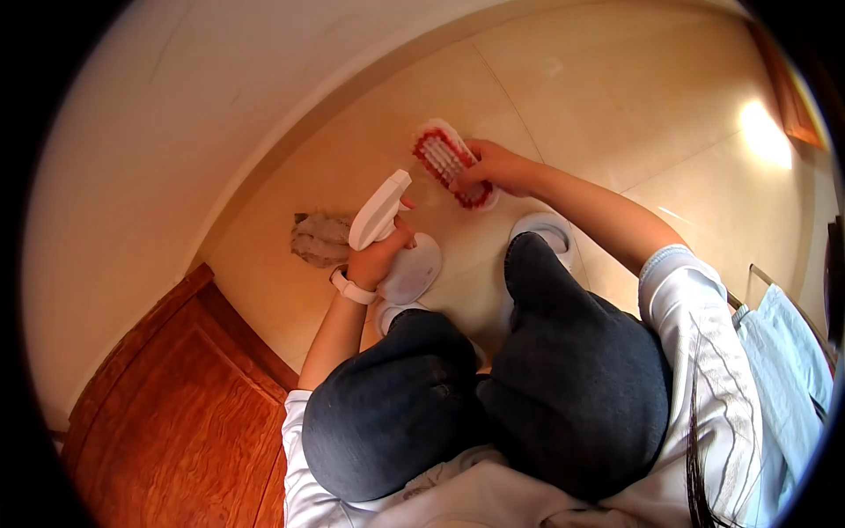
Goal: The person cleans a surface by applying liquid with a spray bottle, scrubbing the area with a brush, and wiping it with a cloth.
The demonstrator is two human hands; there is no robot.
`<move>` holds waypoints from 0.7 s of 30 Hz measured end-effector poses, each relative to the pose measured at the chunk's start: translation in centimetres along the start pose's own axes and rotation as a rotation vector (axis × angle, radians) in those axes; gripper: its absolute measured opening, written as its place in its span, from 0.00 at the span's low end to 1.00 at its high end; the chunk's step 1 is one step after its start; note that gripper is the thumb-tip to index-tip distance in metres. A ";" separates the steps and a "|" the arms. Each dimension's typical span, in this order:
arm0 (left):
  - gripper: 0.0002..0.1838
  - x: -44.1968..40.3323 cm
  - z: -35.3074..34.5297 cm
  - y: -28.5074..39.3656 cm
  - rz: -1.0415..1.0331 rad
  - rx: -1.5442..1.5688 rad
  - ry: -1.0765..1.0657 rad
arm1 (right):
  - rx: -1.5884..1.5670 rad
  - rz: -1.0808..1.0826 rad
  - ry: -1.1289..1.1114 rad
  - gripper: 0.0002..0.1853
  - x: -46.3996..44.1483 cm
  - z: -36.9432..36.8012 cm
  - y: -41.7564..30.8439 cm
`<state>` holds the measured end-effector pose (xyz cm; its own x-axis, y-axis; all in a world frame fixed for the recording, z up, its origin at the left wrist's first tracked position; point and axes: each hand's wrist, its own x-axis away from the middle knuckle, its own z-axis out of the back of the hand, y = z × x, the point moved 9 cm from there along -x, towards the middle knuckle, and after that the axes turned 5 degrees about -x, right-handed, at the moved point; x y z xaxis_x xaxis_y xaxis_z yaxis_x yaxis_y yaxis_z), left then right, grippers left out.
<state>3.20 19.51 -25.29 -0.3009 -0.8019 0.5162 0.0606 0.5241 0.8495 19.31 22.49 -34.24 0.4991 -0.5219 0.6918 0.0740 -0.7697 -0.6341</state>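
My left hand [380,259] is closed round the neck of a spray bottle, whose white trigger head [380,211] points up and away from me. The bottle's body is mostly hidden by the hand. In my right hand [498,170] is a scrub brush [444,155] with red and white bristles, turned so that the bristles show. My fingers and thumb grip it at its near right end. A crumpled grey-brown cloth [319,239] lies on the floor just left of the spray bottle.
White slippers [547,233] are on my feet on the beige tiled floor [607,106]. A white wall [176,114] curves along the left. Brown wooden furniture [189,387] stands at lower left, and light blue fabric [783,352] hangs at right.
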 end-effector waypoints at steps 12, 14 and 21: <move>0.06 1.9 1.5 -2.2 0.019 -0.020 0.101 | -0.540 0.088 -0.417 0.36 4.1 -8.7 -2.1; 0.06 1.9 1.1 -1.9 0.001 -0.033 0.092 | -0.553 0.100 -0.414 0.36 4.2 -8.7 -2.1; 0.06 1.5 1.4 -2.2 -0.017 -0.042 0.093 | -0.595 0.107 -0.415 0.36 3.9 -8.4 -2.3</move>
<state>1.27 17.56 -26.58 -0.2124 -0.8350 0.5077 0.0963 0.4991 0.8612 13.79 19.17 -27.15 0.7722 -0.5139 0.3735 -0.4158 -0.8534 -0.3144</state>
